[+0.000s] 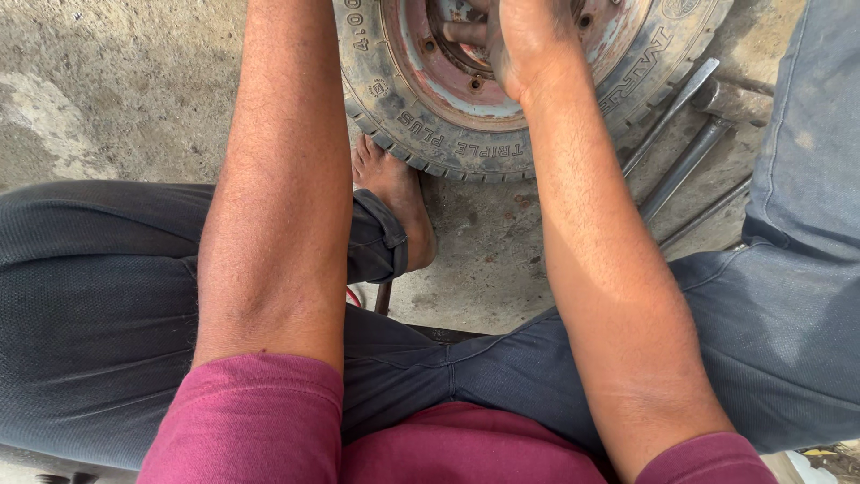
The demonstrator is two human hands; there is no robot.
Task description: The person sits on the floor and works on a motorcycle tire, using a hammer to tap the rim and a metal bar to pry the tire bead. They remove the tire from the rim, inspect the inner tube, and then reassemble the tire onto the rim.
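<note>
One hand (528,40) grips a rusty round wheel rim (448,76).

The tyre (430,134) is dusty matt rubber around a rusty, paint-flaked metal rim (448,85). Beside it, the iron bars (681,161) look dull grey. The concrete floor (116,90) is rough.

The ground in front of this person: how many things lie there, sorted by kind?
Wheel, a worn tyre on a rusty red rim: 1
Long metal bars, lying right of the wheel: 3, as far as I can tell
Total: 4
The right hand rests on the rim; the left hand is out of view.
</note>
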